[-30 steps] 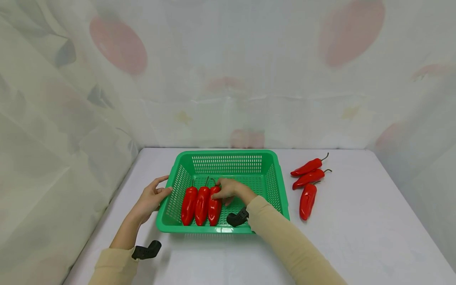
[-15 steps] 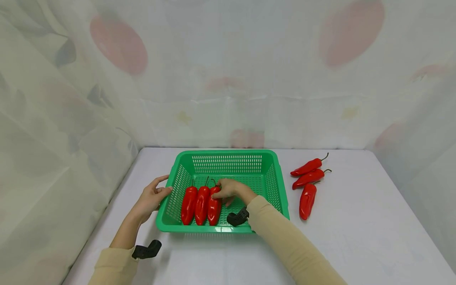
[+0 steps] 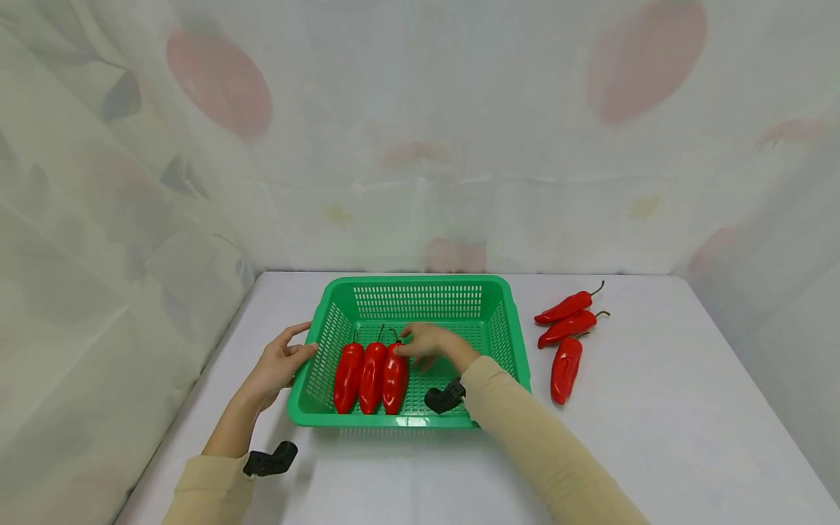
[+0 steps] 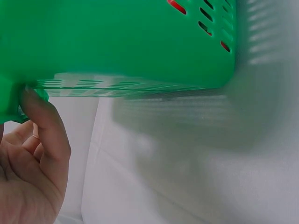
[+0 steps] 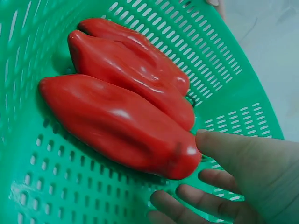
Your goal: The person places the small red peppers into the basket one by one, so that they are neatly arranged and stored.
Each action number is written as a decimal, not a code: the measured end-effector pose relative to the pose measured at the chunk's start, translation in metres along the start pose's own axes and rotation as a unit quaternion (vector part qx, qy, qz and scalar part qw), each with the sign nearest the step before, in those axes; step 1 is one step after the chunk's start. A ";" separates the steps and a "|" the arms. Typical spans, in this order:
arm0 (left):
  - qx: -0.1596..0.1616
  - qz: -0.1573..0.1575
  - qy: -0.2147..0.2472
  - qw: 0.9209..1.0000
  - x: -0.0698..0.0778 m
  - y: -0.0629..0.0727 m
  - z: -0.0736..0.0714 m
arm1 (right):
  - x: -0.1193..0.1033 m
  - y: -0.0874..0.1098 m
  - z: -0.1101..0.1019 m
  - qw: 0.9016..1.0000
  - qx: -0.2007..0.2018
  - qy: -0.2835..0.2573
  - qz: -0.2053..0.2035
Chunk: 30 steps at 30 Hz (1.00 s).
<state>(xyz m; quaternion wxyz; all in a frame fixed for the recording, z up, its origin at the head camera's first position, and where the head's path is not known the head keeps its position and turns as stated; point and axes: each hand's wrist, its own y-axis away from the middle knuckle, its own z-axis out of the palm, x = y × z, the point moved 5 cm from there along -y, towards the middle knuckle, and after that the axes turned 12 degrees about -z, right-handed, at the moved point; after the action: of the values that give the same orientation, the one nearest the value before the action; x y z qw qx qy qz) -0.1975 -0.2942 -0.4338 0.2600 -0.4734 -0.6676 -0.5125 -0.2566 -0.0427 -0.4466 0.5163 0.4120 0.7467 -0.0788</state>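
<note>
Three red peppers lie side by side in the left half of a green plastic basket [image 3: 420,280]: a left one [image 3: 348,379], a middle one [image 3: 371,379] and a right one [image 3: 395,386]. At the basket's left rim, my left hand [image 3: 274,366] grips the edge between thumb and fingers; the left wrist view shows the thumb [image 4: 46,116] against the rim's underside. My right hand [image 3: 434,344] is inside the basket over the stem end of the right pepper. In the right wrist view its thumb tip is right at that pepper [image 5: 117,126], and the loosely spread fingers hold nothing.
To the right of the basket, more red peppers lie on the white table [image 3: 656,408]: a back one [image 3: 567,308], another just in front of it [image 3: 568,329] and a third pointing forward [image 3: 566,370]. A pale patterned sheet [image 3: 420,211] hangs behind and along the sides.
My right hand has let go of the right pepper and shifted slightly up and to the right. The left hand and the basket have stayed put.
</note>
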 end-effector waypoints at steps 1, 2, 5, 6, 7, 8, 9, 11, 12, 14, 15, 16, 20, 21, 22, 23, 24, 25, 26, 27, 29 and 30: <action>-0.001 -0.001 0.001 1.000 0.001 0.001 0.000 | -0.001 0.000 -0.002 1.000 0.001 0.012 -0.007; -0.002 -0.002 0.003 1.000 0.002 0.002 0.001 | -0.002 0.000 -0.005 1.000 0.001 0.027 -0.014; -0.006 -0.006 0.008 1.000 0.009 0.008 0.002 | -0.007 0.003 -0.012 0.997 0.004 0.070 -0.038; -0.006 -0.007 0.010 1.000 0.012 0.011 0.003 | -0.010 0.003 -0.014 0.995 0.006 0.083 -0.048; -0.007 -0.008 0.010 1.000 0.014 0.013 0.004 | -0.012 0.005 -0.017 0.994 0.008 0.092 -0.057; -0.007 -0.009 0.010 1.000 0.016 0.015 0.005 | -0.014 0.006 -0.019 0.992 0.010 0.104 -0.067; -0.007 -0.009 0.010 1.000 0.018 0.017 0.005 | -0.016 0.008 -0.021 0.991 0.011 0.112 -0.075; -0.007 -0.009 0.010 1.000 0.020 0.019 0.006 | -0.019 0.011 -0.025 0.986 0.017 0.129 -0.100; -0.005 -0.007 0.009 1.000 0.017 0.016 0.005 | -0.020 0.013 -0.027 0.984 0.021 0.138 -0.111; -0.003 -0.004 0.008 1.000 0.010 0.010 0.003 | -0.023 0.017 -0.031 0.979 0.029 0.151 -0.130; -0.002 -0.003 0.008 1.000 0.006 0.006 0.002 | -0.024 0.019 -0.032 0.978 0.032 0.153 -0.137; 0.000 -0.002 0.007 1.000 0.003 0.003 0.001 | -0.025 0.021 -0.034 0.976 0.037 0.155 -0.146; -0.001 -0.002 0.008 1.000 0.001 0.001 0.000 | -0.028 0.029 -0.039 0.972 0.052 0.157 -0.164; -0.002 -0.004 0.010 1.000 0.003 0.003 0.001 | -0.029 0.031 -0.040 0.971 0.055 0.159 -0.168; -0.004 -0.004 0.012 1.000 0.006 0.005 0.002 | -0.029 0.033 -0.040 0.970 0.058 0.161 -0.172; -0.004 -0.005 0.013 1.000 0.008 0.007 0.002 | -0.030 0.035 -0.041 0.969 0.061 0.161 -0.177; -0.005 -0.005 0.013 1.000 0.011 0.010 0.003 | -0.031 0.038 -0.042 0.968 0.064 0.159 -0.182; -0.005 -0.006 0.013 1.000 0.014 0.012 0.004 | -0.031 0.040 -0.042 0.967 0.069 0.158 -0.188; -0.005 -0.006 0.012 1.000 0.016 0.014 0.005 | -0.033 0.042 -0.043 0.965 0.073 0.159 -0.196; -0.005 -0.006 0.010 1.000 0.018 0.016 0.006 | -0.034 0.044 -0.043 0.963 0.076 0.158 -0.204; -0.003 -0.006 0.007 1.000 0.020 0.019 0.007 | -0.036 0.049 -0.044 0.959 0.088 0.157 -0.220; -0.002 -0.006 0.006 1.000 0.021 0.019 0.007 | -0.037 0.051 -0.045 0.956 0.094 0.157 -0.228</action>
<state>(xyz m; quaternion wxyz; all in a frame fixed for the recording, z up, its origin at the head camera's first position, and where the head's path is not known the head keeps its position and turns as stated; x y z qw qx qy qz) -0.1878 -0.2795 -0.4101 0.2599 -0.4669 -0.6678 -0.5182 -0.2477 -0.0047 -0.3795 0.3196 0.2843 0.8818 -0.1988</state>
